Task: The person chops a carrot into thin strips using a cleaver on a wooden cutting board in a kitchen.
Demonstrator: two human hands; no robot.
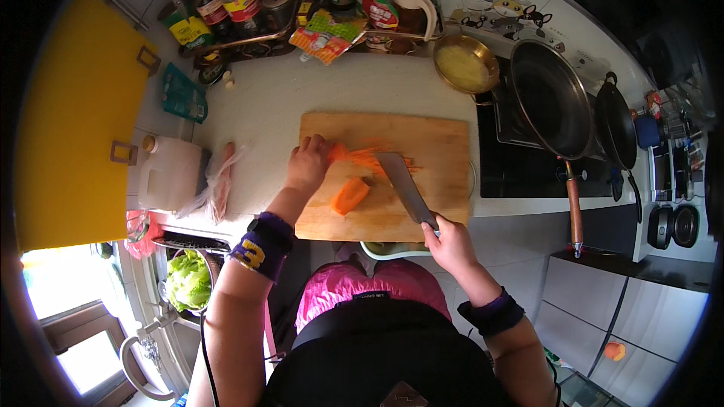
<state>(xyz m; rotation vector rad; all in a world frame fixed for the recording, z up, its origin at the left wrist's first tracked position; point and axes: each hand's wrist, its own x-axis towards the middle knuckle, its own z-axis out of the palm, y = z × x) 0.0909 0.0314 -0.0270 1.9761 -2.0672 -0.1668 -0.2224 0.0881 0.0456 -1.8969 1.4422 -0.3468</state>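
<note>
A wooden cutting board (430, 135) lies on the counter before me. My right hand (449, 243) grips the handle of a cleaver (404, 186), whose blade points up and left across the board. My left hand (309, 161) is at the board's left side, its fingertips on a piece of carrot (337, 152). Thin carrot shreds (367, 158) spread from that piece towards the blade and partly beyond it. A thicker chunk of carrot (349, 195) lies below them, between my hands.
A frying pan (551, 102) stands on the black cooktop (509, 178) at right, beside a brass-coloured pan (466, 65). Bottles and jars line a rack (249, 42) at the back. A plastic jug (169, 172) and a plastic bag (218, 189) are at left, above a pot of lettuce (188, 281).
</note>
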